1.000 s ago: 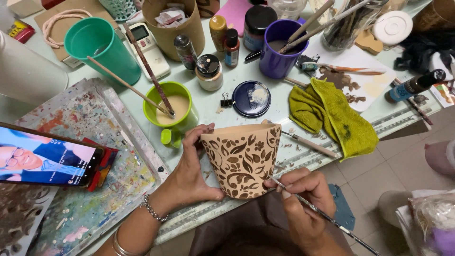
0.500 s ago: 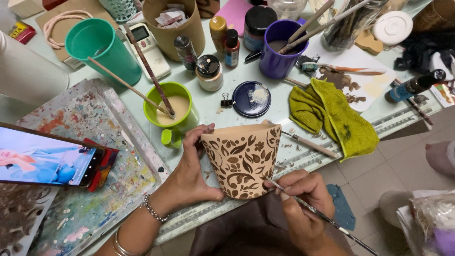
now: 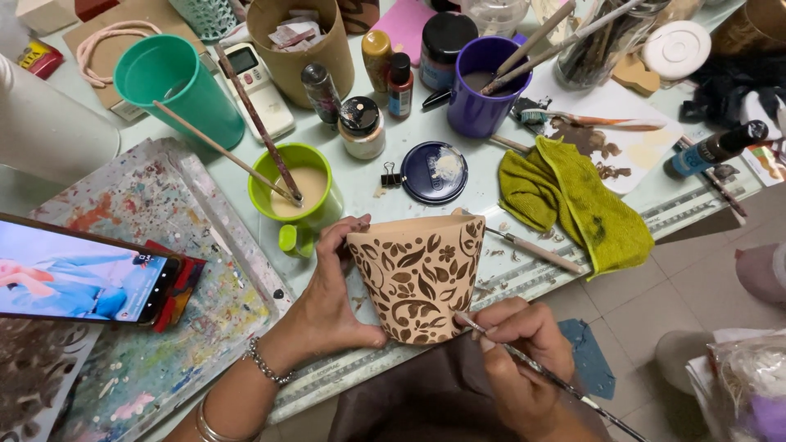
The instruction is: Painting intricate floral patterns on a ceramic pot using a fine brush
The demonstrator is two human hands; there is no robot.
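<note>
Head view: tan clay pot [image 3: 417,282] with dark brown leaf patterns sits tilted at the table edge [image 3: 524,278], low in the middle of the frame. Left hand [image 3: 332,307] lies at the pot's 9 o'clock, curled around its side, thumb under the base and fingers on the rim, gripping it. Right hand [image 3: 524,360] is at the pot's 4 o'clock, fingers pinched shut on a thin paintbrush [image 3: 540,372] whose tip touches the pot's lower right wall. At the pot's 11 o'clock stands a lime green cup [image 3: 315,205] of cream paint; at 2 o'clock lies a green cloth [image 3: 573,196]. A phone [image 3: 82,278] rests at 9 o'clock on a paint-spattered tray [image 3: 205,270].
</note>
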